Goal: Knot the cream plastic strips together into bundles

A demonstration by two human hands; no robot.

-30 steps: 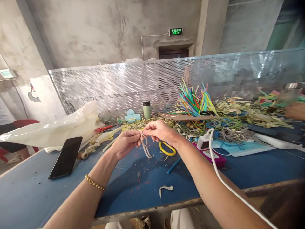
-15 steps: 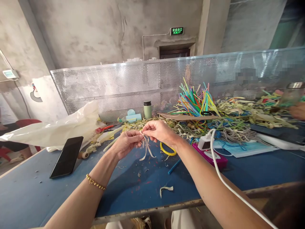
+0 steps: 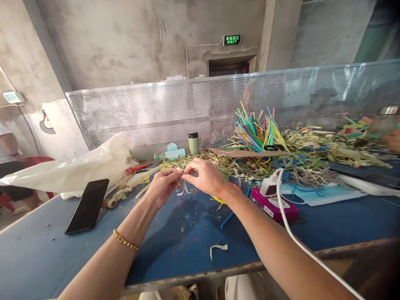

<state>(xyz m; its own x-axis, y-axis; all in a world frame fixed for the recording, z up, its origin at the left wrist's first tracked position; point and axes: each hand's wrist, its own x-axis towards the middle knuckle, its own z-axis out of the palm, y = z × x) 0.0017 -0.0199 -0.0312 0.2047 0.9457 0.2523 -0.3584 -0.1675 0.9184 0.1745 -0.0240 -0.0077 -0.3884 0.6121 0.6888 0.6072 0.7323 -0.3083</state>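
Note:
Above the middle of the blue table [image 3: 162, 254], my left hand [image 3: 164, 187] pinches pale husk strips [image 3: 184, 189] between thumb and fingers. My right hand [image 3: 204, 177] is closed on the same strips, its fingertips almost touching those of the left. Thin ends of the strips hang below the fingers; the pinched part is mostly hidden. A yellow ring [image 3: 218, 200] lies partly behind my right wrist, with a short blue stick [image 3: 227, 221] near it. Closer to the front edge lies a loose pale strip [image 3: 218, 248].
On the left are a black phone [image 3: 87, 206] and a plastic bag [image 3: 87, 160]. A green bottle [image 3: 193, 143] and colourful stems [image 3: 258, 131] stand before a perforated metal panel [image 3: 162, 112]. At right, a purple box [image 3: 276, 205] has a white cable. Another person's hand [image 3: 393, 141] is far right.
Both hands have shifted slightly left, and my right hand has turned further over the strips. Less of the hanging ends shows, and my right forearm covers more of the yellow ring.

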